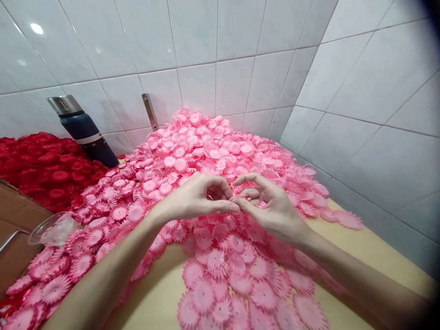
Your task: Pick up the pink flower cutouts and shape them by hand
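Observation:
My left hand (197,198) and my right hand (273,208) meet fingertip to fingertip above a large heap of pink fringed paper flower discs (202,151). The left thumb and fingers come together in a closed pinch. On the right, the fingers are curled inward and the thumb tip touches the left fingertips. Whatever lies between the fingertips is too small or too hidden to make out. Below the hands, more pink discs (202,293) spread toward me, several with a small dark dot in the middle.
A dark blue bottle (91,133) with a metal cap leans by the tiled wall (233,87). Red discs (51,169) are piled at left. A clear plastic cup (55,229) lies beside a cardboard box (17,224). A metal bracket (150,111) stands behind. Bare yellowish tabletop (357,256) shows at right.

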The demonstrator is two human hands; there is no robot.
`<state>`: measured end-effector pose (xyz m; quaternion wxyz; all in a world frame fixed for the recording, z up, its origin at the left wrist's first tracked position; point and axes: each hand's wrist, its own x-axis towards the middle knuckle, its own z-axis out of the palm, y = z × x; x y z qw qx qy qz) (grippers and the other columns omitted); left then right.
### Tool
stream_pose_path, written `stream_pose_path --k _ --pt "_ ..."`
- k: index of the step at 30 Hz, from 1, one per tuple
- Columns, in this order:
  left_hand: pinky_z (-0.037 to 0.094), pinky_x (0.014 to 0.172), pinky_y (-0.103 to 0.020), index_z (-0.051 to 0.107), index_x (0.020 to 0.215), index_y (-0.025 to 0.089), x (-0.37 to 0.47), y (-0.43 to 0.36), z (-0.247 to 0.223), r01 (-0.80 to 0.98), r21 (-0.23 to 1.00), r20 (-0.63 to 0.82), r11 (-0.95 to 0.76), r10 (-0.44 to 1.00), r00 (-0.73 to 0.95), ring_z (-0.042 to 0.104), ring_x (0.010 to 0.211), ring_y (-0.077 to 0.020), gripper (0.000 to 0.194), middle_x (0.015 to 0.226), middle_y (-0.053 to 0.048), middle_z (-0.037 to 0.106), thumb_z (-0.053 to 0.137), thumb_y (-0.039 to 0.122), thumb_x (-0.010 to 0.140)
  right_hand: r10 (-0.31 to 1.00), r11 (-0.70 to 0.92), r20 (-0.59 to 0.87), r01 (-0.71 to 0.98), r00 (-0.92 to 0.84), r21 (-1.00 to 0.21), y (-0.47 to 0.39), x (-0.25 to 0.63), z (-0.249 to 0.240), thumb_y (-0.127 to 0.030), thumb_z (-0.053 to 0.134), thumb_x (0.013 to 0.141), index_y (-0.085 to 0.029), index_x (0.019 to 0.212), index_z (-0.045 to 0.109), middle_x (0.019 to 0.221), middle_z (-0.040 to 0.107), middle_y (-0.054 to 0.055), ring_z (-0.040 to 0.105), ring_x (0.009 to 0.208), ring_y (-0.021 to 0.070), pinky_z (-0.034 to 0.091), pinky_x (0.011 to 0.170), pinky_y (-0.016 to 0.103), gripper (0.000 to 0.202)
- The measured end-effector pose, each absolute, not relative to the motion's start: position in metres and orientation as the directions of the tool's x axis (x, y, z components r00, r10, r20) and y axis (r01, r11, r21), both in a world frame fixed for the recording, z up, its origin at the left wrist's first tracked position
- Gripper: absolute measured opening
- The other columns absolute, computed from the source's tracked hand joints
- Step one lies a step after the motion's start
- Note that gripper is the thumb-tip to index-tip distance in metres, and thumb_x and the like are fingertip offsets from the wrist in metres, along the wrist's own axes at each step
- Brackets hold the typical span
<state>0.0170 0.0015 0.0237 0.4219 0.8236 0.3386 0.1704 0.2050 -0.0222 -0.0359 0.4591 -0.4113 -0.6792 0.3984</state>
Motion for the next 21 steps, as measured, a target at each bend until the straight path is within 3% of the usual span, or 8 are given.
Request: stream_pose_path --k 5,10,15,21 --pt "0.044 0.055 -0.022 0.058 0.086 0.014 0.020 0.001 0.018 0.368 0.868 -0.012 -0.334 0.727 0.687 0.059 0.063 -0.0109 0.032 0.071 0.000 0.064 0.076 0.037 0.073 0.930 0.321 0.288 0.126 -0.227 -0.939 -0.024 0.202 -0.038 -0.036 0.068 0.083 -0.024 0.090 0.044 0.059 0.052 -0.008 0.056 0.051 0.0102 0.037 0.047 0.022 0.028" --pt "0.040 0.054 -0.021 0.067 0.081 0.012 0.022 0.004 0.013 0.409 0.862 -0.083 -0.300 0.712 0.697 0.053 0.060 -0.0093 0.023 0.068 -0.001 0.062 0.075 0.032 0.073 0.923 0.354 0.317 0.158 -0.217 -0.922 -0.022 0.203 -0.043 -0.036 0.069 0.082 -0.021 0.075 0.042 0.062 0.044 -0.007 0.047 0.050 0.0062 0.033 0.045 0.019 0.032" --pt "0.039 0.054 -0.021 0.068 0.076 0.012 0.018 0.009 0.011 0.470 0.834 -0.119 -0.288 0.738 0.665 0.053 0.059 -0.0090 0.016 0.067 -0.001 0.062 0.071 0.027 0.074 0.891 0.375 0.290 0.207 -0.350 -0.903 -0.021 0.206 -0.045 -0.035 0.062 0.089 -0.024 0.096 0.051 0.078 0.062 -0.002 0.060 0.064 0.0106 0.046 0.056 0.023 0.017" --pt "0.038 0.053 -0.022 0.065 0.080 0.014 0.017 0.007 0.015 0.565 0.753 -0.151 -0.338 0.747 0.648 0.053 0.059 -0.0099 0.014 0.069 -0.001 0.062 0.058 0.026 0.082 0.845 0.457 0.306 0.296 -0.439 -0.839 -0.024 0.206 -0.045 -0.034 0.058 0.091 -0.027 0.113 0.047 0.094 0.065 0.002 0.061 0.061 0.0118 0.048 0.053 0.027 0.026"
